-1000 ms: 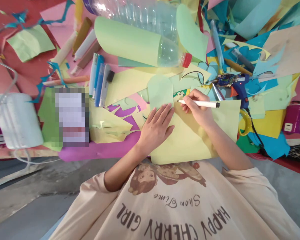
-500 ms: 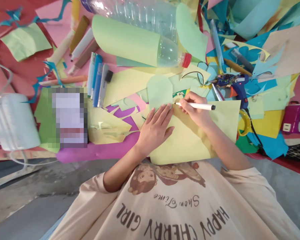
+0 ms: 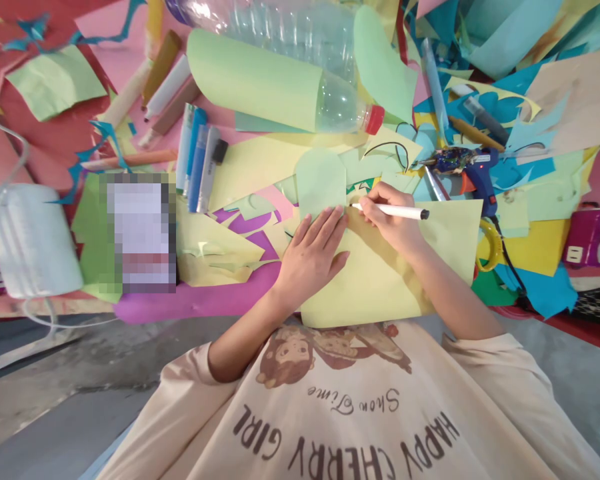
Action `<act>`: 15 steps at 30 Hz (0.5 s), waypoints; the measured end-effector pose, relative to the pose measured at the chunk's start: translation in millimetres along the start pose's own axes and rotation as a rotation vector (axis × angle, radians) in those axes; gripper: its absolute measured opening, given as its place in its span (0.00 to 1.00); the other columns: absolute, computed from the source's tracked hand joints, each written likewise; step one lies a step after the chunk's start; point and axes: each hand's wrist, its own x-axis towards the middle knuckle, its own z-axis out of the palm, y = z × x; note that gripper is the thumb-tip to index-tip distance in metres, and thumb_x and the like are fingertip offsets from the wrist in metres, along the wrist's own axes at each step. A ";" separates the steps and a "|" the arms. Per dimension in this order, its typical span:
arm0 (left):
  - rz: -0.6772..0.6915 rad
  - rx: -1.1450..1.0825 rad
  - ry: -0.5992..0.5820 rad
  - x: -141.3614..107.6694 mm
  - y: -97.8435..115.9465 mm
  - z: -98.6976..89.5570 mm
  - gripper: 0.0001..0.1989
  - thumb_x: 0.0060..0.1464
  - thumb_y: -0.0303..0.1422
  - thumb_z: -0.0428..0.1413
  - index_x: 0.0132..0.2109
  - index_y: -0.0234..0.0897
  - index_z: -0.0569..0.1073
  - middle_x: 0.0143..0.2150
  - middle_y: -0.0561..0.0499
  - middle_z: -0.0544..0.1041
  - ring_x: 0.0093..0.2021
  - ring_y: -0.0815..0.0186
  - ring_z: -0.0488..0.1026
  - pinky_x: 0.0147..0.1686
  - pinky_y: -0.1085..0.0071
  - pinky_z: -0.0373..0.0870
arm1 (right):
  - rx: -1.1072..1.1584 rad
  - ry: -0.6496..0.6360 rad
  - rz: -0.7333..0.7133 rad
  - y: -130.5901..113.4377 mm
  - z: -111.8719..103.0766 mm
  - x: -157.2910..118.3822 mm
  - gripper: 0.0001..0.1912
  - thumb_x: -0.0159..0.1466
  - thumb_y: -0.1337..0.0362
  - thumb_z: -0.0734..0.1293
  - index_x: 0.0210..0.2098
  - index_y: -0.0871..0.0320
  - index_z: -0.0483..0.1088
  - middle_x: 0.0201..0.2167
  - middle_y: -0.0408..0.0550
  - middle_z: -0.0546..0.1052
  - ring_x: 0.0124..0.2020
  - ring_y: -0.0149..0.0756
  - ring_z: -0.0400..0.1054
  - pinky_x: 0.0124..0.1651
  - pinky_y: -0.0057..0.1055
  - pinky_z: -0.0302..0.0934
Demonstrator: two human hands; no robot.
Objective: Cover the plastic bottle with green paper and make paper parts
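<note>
My left hand (image 3: 314, 252) lies flat with its fingers stretched out, its fingertips pressing on the lower end of a pale green paper cutout (image 3: 321, 175) with a rounded top. That cutout rests over the upper left of a large pale yellow sheet (image 3: 375, 283). In my right hand (image 3: 391, 212) is a white marker (image 3: 403, 212), gripped like a pen. Its black end points right, and its tip is at the cutout's right edge, close to my left fingertips. Whether the tip touches the paper I cannot tell.
Beyond my hands lies a clear plastic bottle (image 3: 343, 103) with a red cap, partly wrapped in green paper. A blue glue gun (image 3: 473, 170) and yellow tape ring (image 3: 490, 245) are right. Several markers (image 3: 197, 160), a blurred rectangle (image 3: 143, 233) and a white object (image 3: 33, 240) are left.
The whole view has shifted very slightly. Both hands and the marker stay in nearly the same place on the paper.
</note>
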 end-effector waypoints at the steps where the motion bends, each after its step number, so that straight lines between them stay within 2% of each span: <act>1: -0.003 -0.003 -0.002 0.0 0.0 -0.2 0.28 0.63 0.36 0.46 0.67 0.30 0.57 0.67 0.38 0.62 0.68 0.53 0.60 0.66 0.51 0.57 | 0.022 0.010 0.010 0.5 0.0 0.0 0.18 0.65 0.52 0.64 0.25 0.55 0.59 0.20 0.39 0.67 0.22 0.26 0.61 0.27 0.28 0.56; 6: 0.013 0.063 0.036 0.4 -1.2 0.4 0.27 0.63 0.36 0.47 0.66 0.30 0.60 0.67 0.39 0.63 0.66 0.53 0.63 0.64 0.53 0.60 | 0.157 0.060 0.036 0.6 0.8 1.2 0.18 0.63 0.51 0.66 0.24 0.56 0.61 0.20 0.38 0.70 0.22 0.25 0.64 0.25 0.25 0.58; 10: 0.011 0.009 0.026 1.4 -0.1 -1.4 0.26 0.63 0.38 0.48 0.64 0.29 0.61 0.66 0.38 0.64 0.66 0.53 0.63 0.64 0.53 0.61 | 0.202 0.057 0.067 -1.3 1.3 1.4 0.17 0.62 0.50 0.67 0.27 0.56 0.65 0.21 0.39 0.72 0.21 0.24 0.65 0.23 0.23 0.57; 13: -0.020 -0.124 -0.004 3.2 -3.6 -12.8 0.24 0.64 0.39 0.46 0.62 0.31 0.64 0.66 0.40 0.66 0.67 0.55 0.62 0.63 0.54 0.63 | 0.216 0.064 0.088 -3.3 1.2 0.8 0.17 0.62 0.49 0.66 0.28 0.56 0.66 0.21 0.39 0.73 0.21 0.24 0.65 0.23 0.23 0.58; 15: -0.066 -0.210 0.041 6.5 -15.2 -26.9 0.20 0.65 0.37 0.45 0.59 0.35 0.67 0.64 0.45 0.69 0.65 0.58 0.64 0.62 0.56 0.65 | 0.232 0.073 0.098 -4.3 1.2 0.7 0.17 0.62 0.48 0.67 0.27 0.55 0.67 0.21 0.39 0.72 0.21 0.24 0.65 0.23 0.23 0.58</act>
